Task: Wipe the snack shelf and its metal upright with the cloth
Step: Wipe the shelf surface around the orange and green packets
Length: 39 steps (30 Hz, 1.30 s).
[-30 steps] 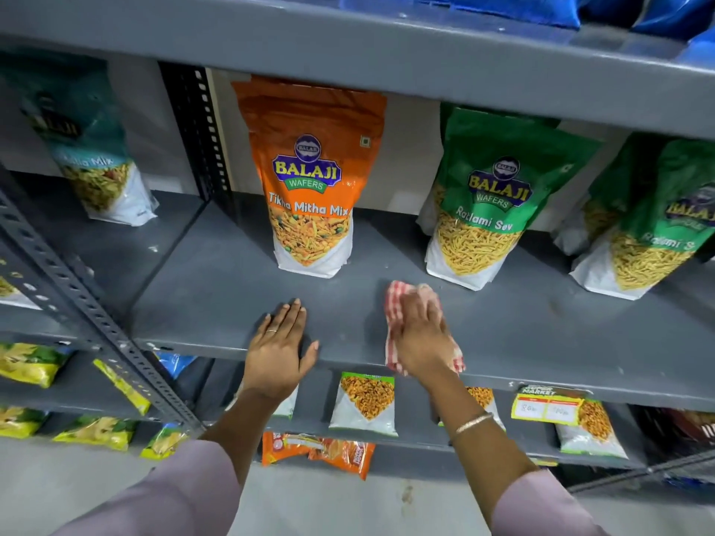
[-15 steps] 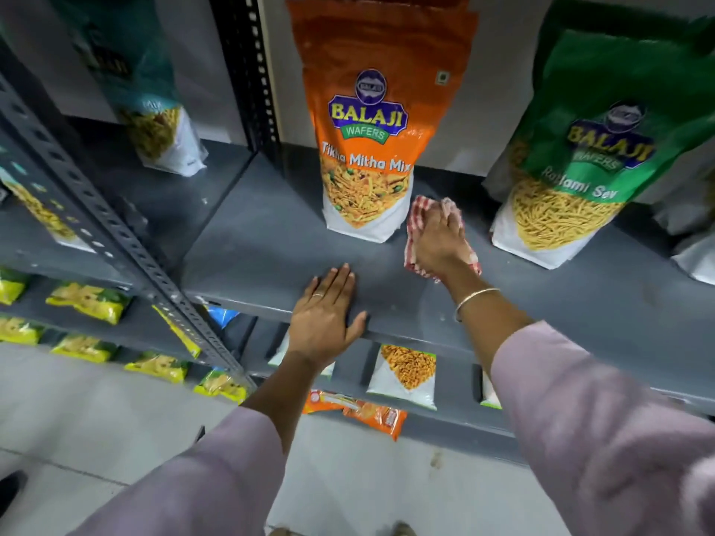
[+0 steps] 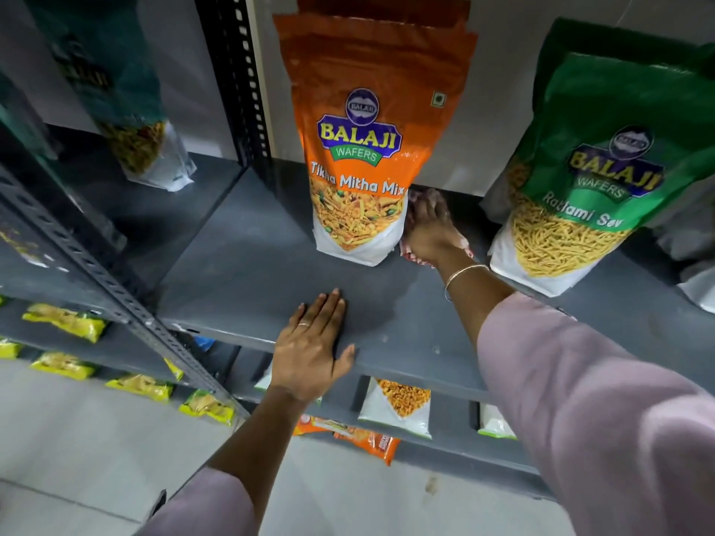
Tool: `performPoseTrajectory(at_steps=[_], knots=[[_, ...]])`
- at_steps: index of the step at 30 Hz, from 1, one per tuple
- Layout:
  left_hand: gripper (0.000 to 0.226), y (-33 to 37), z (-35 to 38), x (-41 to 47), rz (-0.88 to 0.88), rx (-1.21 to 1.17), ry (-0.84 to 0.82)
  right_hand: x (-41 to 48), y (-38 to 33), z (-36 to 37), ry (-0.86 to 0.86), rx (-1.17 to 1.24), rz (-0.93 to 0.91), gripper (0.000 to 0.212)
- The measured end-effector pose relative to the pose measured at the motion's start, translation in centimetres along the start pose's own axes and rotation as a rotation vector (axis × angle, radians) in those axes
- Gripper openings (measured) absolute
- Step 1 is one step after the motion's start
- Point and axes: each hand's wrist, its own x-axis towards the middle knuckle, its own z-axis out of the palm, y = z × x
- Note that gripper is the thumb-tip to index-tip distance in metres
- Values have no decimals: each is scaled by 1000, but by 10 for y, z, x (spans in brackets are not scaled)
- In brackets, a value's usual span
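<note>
The right hand [image 3: 429, 230] presses flat on the cloth [image 3: 410, 254], a red-and-white checked rag, deep on the grey shelf [image 3: 240, 265]. The fingers are spread over the cloth rather than clenched around it, and the hand hides most of it; only its edges show at the wrist side and near the fingertips. A thin bangle [image 3: 462, 273] circles the right wrist, and a pale pink sleeve [image 3: 588, 400] covers the forearm.

The cloth lies between 2 standing packs: the orange pack [image 3: 367, 148] just to its left, touching or nearly touching the hand, and the green pack [image 3: 580, 179] to its right, a little apart. Both packs lean back against the rear wall.

The left hand [image 3: 309, 353] lies open, palm down, on the front edge of the shelf, fingers together and pointing inward, thumb along the lip. It grasps nothing. A ring [image 3: 304, 324] sits on 1 finger.

The perforated metal upright [image 3: 247, 83] rises at the back left corner of the shelf, well apart from both hands. A second perforated post [image 3: 116, 292] runs diagonally at the front left. Beyond the upright, a teal pack [image 3: 127, 110] stands on the neighbouring shelf. Small yellow packs [image 3: 65, 323] sit on lower shelves at left.
</note>
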Motion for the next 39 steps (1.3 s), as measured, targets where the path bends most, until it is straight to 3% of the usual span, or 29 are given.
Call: performPoseTrajectory(at_steps=[5, 10, 12, 15, 19, 22, 24, 26, 28, 31, 35, 39], knots=[[60, 1, -6, 0, -18, -2, -93, -22, 4, 4, 34, -183, 124, 68], [61, 2, -10, 1, -36, -16, -164, -85, 3, 17, 43, -254, -41, 62], [72, 4, -15, 2, -51, -25, -223, -119, 10, 20, 20, -302, -102, 60], [81, 5, -21, 0, -39, -35, -290, -151, 32, 11, -6, -285, -116, 72], [83, 3, -21, -1, -34, -63, -345, -179, 81, -12, -18, -276, 132, 80], [86, 2, -21, -1, -34, -75, -390, -197, 104, -21, 43, -204, 453, 66], [86, 1, -21, -1, -43, -79, -398, -195, 101, -23, 85, -252, 537, 69], [86, 1, -20, -1, -45, -78, -391, -186, 82, -13, 88, -338, 345, 78], [87, 1, -19, -2, -46, -62, -348, -184, 48, 4, 33, -304, 86, 68], [88, 4, -17, -5, -35, -22, -305, -187, 33, 9, -40, -182, 68, 57], [76, 10, -13, -4, -78, 16, -204, -188, 88, -11, -11, -153, 185, 58], [77, 62, -6, -5, -175, -1, -132, -191, 166, -27, 71, -111, 240, 77]])
